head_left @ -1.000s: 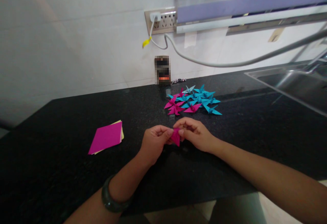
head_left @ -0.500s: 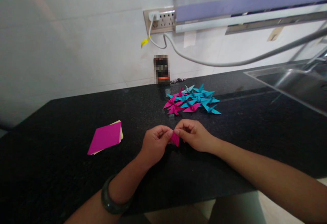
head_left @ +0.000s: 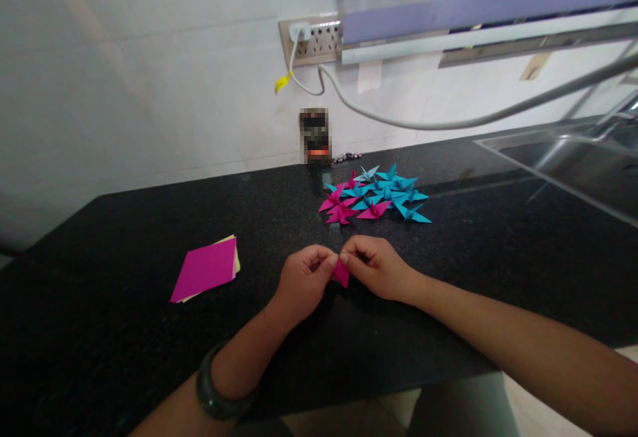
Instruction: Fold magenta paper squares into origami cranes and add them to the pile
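Note:
Both hands meet over the black countertop point(head_left: 124, 344) and pinch one small folded piece of magenta paper point(head_left: 341, 272). My left hand point(head_left: 304, 281) grips its left side with thumb and forefinger, fingers curled. Pinching the right side is my right hand point(head_left: 376, 265), its fingers bent too. A dark bangle sits on my left wrist. A stack of square paper sheets point(head_left: 207, 267), magenta on top, lies to the left of my hands. Beyond them rests a heap of folded paper cranes point(head_left: 376, 196), several teal and several magenta.
A blurred small dark object point(head_left: 315, 135) stands against the white tiled wall. A socket strip point(head_left: 314, 40) on the wall has a white plug and a grey cable running right. A steel sink point(head_left: 573, 158) sits at the right. The counter's front edge runs just under my forearms.
The hands have stayed together on the magenta piece, shifting only slightly. The paper shows a little less between the fingers than before.

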`<state>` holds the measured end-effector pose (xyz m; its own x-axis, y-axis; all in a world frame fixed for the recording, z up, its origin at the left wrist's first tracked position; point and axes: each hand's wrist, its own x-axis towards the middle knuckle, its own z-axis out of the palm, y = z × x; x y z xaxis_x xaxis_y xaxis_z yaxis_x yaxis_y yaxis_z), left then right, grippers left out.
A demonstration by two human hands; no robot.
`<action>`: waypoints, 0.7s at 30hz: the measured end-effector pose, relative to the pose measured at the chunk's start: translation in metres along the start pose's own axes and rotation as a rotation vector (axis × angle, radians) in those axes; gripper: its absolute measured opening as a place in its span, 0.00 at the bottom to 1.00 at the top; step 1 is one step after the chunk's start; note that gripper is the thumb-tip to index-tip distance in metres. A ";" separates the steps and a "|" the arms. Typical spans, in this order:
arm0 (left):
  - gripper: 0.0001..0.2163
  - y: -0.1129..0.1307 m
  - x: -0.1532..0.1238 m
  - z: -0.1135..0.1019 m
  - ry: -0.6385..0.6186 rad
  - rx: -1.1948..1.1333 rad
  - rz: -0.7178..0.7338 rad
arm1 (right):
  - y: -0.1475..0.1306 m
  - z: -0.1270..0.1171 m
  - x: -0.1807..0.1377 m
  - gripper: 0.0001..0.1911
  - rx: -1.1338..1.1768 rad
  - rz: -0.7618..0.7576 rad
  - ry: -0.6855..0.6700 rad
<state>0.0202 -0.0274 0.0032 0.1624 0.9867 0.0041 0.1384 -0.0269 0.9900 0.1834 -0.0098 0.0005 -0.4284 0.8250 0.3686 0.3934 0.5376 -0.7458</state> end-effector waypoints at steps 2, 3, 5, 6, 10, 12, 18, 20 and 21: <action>0.08 0.000 0.001 0.001 0.009 -0.052 -0.068 | 0.001 0.000 0.000 0.08 0.006 0.009 0.016; 0.08 0.001 0.002 0.001 0.018 -0.067 -0.096 | 0.001 -0.001 0.000 0.09 0.011 0.015 0.028; 0.09 0.001 0.002 0.001 0.029 -0.072 -0.106 | 0.002 -0.001 0.001 0.09 0.023 0.025 0.041; 0.09 0.000 0.002 0.001 0.023 -0.067 -0.091 | 0.002 -0.001 0.001 0.10 0.027 0.026 0.037; 0.09 -0.001 -0.001 -0.001 -0.030 -0.032 -0.013 | -0.001 -0.002 0.001 0.13 0.062 0.003 -0.044; 0.09 0.001 -0.002 -0.002 -0.045 -0.012 0.028 | -0.003 -0.003 0.000 0.14 0.105 -0.006 -0.066; 0.09 0.009 -0.006 -0.003 -0.035 0.093 0.167 | -0.008 -0.006 -0.002 0.16 0.135 -0.049 -0.046; 0.09 0.009 -0.006 -0.004 -0.027 0.118 0.192 | -0.007 -0.005 -0.001 0.17 0.126 -0.055 -0.024; 0.09 0.009 -0.006 -0.004 -0.019 0.124 0.200 | -0.006 -0.005 -0.001 0.18 0.130 -0.050 -0.016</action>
<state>0.0164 -0.0325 0.0124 0.2172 0.9566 0.1945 0.2208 -0.2422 0.9448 0.1851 -0.0127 0.0073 -0.4581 0.7942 0.3991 0.2628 0.5499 -0.7928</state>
